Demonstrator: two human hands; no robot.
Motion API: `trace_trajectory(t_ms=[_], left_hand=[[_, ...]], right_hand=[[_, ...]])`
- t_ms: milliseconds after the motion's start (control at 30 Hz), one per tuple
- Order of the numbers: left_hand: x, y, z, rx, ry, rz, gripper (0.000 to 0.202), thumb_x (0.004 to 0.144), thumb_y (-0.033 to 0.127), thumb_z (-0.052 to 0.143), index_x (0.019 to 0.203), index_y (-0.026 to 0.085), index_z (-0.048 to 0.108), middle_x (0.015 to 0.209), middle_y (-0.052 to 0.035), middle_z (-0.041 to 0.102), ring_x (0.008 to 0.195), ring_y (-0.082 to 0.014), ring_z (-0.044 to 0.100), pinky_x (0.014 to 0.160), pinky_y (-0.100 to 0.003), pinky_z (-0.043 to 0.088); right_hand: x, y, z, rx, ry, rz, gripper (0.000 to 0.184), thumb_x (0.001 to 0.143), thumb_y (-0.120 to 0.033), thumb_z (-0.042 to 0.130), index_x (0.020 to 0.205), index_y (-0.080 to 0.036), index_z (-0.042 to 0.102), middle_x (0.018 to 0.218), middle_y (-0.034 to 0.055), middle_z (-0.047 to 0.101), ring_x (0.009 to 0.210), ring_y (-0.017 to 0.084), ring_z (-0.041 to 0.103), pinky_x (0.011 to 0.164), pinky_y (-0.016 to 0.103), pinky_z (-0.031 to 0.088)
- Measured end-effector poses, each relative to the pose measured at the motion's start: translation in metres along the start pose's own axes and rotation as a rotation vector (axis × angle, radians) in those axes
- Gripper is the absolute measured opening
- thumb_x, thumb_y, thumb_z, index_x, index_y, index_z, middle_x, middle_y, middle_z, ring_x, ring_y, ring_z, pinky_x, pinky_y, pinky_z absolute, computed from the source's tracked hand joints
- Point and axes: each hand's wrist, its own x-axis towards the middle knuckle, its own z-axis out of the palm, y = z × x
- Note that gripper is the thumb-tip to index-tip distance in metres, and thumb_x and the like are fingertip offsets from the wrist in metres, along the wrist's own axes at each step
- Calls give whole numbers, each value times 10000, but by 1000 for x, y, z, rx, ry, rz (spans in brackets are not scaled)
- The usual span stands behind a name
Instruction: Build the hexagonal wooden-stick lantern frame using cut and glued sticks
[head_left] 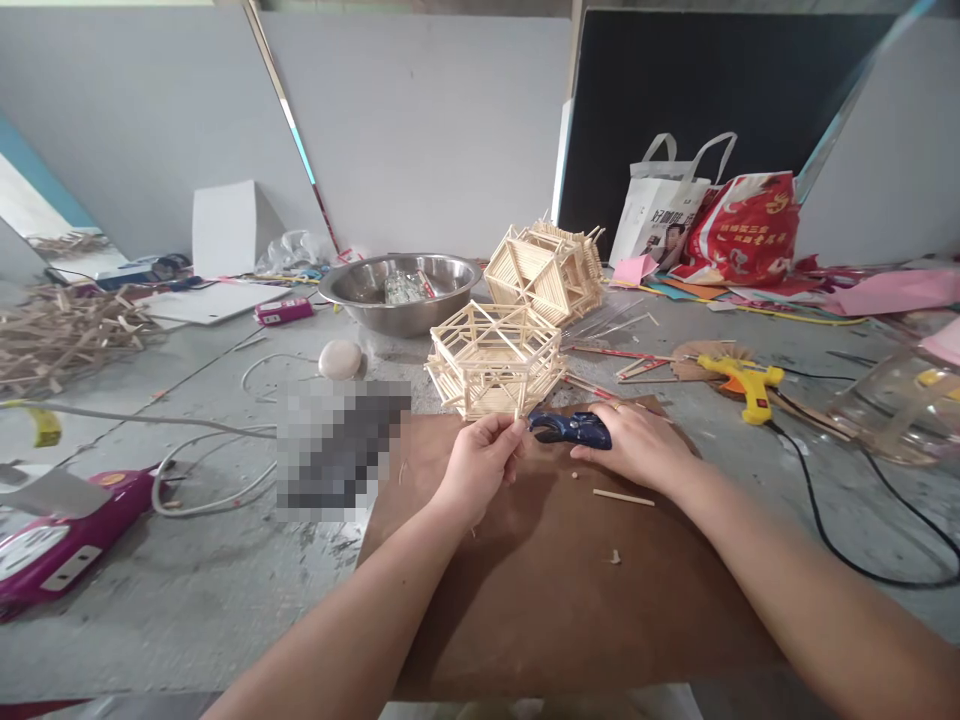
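Observation:
My right hand is wrapped round blue-handled pliers, whose jaws point left toward my other hand. My left hand is closed in a pinch by the jaws, on what looks like a thin wooden stick, mostly hidden by the fingers. Just beyond the hands stands an open hexagonal frame built of pale sticks. On the brown board below lie a short loose stick and a small scrap.
Behind the frame are a larger stick structure and a steel basin. A yellow glue gun with a black cord lies at right. Purple power strip, cables and a stick pile occupy the left. Bags stand behind.

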Motion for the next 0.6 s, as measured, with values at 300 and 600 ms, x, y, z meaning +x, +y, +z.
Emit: trace_trajectory(t_ms=[300,600], left_hand=[[3,-10,1,71,117,46,241,655,381,582,618,146,542,423,73,434,305,-31,343,327,-164,250],[-1,2,6,71,125,-42,229,625,361,621,635,138,571,433,61,450,329,-34,348,338,-164,250]], right_hand=[[1,-4,2,125,83,-80,480,781,-495,390,1073,-146,544,1144,136,532,1037,245,495,855,358,374],[23,-37,-50,420,205,-194,113,743,-257,511,739,-214,615,686,-16,617,617,115,534,575,221,370]])
